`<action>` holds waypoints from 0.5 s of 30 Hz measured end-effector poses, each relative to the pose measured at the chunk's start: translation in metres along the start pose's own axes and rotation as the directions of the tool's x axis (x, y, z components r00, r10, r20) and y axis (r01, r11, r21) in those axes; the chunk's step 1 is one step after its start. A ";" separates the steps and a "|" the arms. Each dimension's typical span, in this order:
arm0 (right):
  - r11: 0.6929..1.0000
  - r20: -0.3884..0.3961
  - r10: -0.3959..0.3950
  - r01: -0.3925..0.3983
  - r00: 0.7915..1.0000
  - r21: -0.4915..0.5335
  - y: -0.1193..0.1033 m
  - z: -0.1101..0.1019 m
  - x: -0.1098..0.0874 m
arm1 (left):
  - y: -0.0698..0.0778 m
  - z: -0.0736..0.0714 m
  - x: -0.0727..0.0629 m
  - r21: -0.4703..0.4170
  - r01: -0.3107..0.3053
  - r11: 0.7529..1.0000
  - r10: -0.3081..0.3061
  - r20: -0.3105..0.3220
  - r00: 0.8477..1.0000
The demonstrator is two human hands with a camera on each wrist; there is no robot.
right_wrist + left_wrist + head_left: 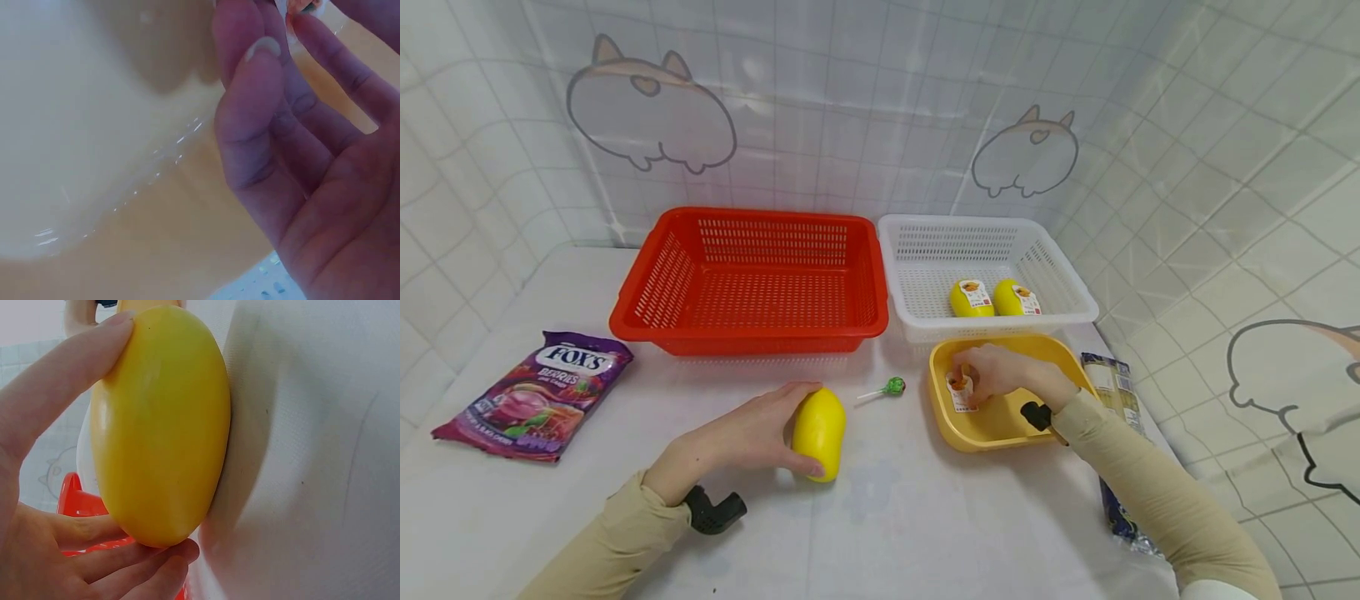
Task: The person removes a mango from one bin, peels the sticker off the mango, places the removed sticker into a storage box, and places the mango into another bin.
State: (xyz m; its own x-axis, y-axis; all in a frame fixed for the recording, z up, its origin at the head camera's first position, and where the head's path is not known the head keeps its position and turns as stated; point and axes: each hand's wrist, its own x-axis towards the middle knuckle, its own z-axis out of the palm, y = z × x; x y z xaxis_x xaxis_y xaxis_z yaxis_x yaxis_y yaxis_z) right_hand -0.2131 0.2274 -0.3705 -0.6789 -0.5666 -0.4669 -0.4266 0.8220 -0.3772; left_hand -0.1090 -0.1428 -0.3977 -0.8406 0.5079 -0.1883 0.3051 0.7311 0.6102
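Note:
My left hand (760,429) grips a smooth yellow mango (820,433) on the white table, thumb at one end and fingers round the other. In the left wrist view the mango (162,425) shows no label on its visible side. My right hand (996,372) is inside a yellow tub (1000,435), its fingertips pinching a white label (960,393) with an orange picture. Only an edge of that label (306,7) shows in the right wrist view. A green-wrapped lollipop (893,386) lies between the mango and the tub.
A red basket (748,333) and a white basket (992,321) stand at the back. Two labelled mangoes (972,300) sit in the white one. On the left lies a purple candy bag (542,396); a dark and gold packet (1116,385) is partly under the right forearm.

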 end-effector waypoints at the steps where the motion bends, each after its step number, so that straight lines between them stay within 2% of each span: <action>1: 1.000 0.006 0.011 -0.011 1.000 0.006 0.001 0.000 0.000 | 0.000 0.000 0.000 0.001 -0.002 1.000 0.002 -0.001 1.000; 15: 0.998 0.024 0.020 -0.021 1.000 0.053 0.006 -0.002 -0.004 | 0.000 0.001 0.001 -0.003 -0.005 1.000 0.005 -0.004 1.000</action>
State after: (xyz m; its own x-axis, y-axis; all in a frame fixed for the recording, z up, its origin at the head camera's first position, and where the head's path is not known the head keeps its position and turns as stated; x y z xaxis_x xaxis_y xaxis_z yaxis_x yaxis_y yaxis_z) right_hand -0.2145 0.2347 -0.3696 -0.6725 -0.5513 -0.4937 -0.3795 0.8296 -0.4095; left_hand -0.1092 -0.1423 -0.3985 -0.8408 0.5099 -0.1817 0.3085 0.7272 0.6133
